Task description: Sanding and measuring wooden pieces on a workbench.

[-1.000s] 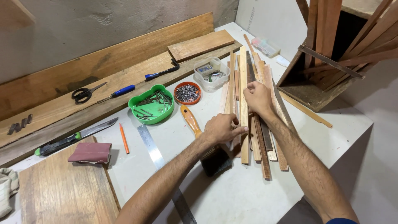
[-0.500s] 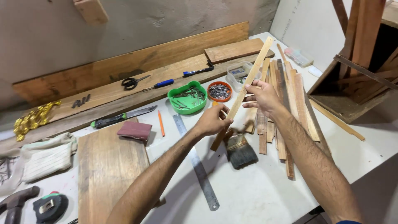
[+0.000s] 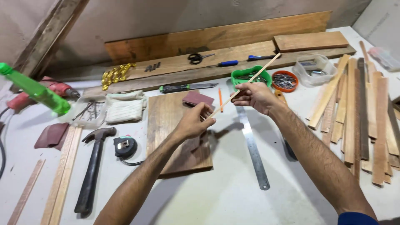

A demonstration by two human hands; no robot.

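Head view: a thin wood strip [image 3: 243, 86] was held edge-on above the bench [image 3: 233, 196], seemingly to sight along it. Left hand [image 3: 192, 123] pinched its near end; right hand [image 3: 255, 96] gripped mid-length. Beneath the fingers lay a board [image 3: 177, 129] and steel ruler [image 3: 253, 148].

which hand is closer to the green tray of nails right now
The right hand. It holds the thin wood strip just below and left of the green tray. The left hand grips the strip's lower end over the wooden board, farther from the tray.
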